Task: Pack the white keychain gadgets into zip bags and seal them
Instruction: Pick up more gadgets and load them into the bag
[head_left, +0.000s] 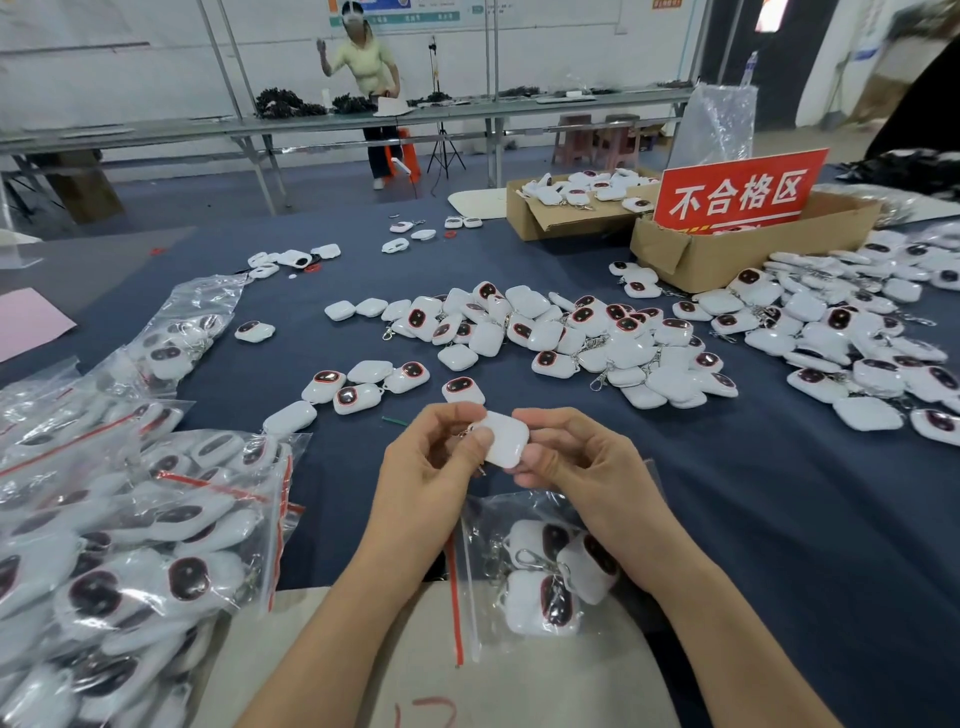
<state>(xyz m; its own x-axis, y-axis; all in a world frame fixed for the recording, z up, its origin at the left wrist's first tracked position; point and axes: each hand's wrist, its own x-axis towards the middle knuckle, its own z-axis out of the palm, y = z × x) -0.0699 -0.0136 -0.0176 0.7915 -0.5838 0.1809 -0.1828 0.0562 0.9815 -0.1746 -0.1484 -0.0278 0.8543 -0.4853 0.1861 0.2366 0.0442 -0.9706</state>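
Left hand (436, 457) and right hand (576, 457) both pinch one small white plastic keychain gadget (505, 439), fingers curled round it, above clear red-striped zip bag (519, 571) on blue-covered bench (779, 519).

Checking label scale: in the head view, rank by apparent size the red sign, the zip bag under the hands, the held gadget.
1. zip bag, though nearness to the camera may inflate it
2. red sign
3. held gadget

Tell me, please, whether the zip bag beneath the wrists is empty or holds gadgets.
Not empty: the zip bag holds at least three white gadgets, showing through its clear plastic.
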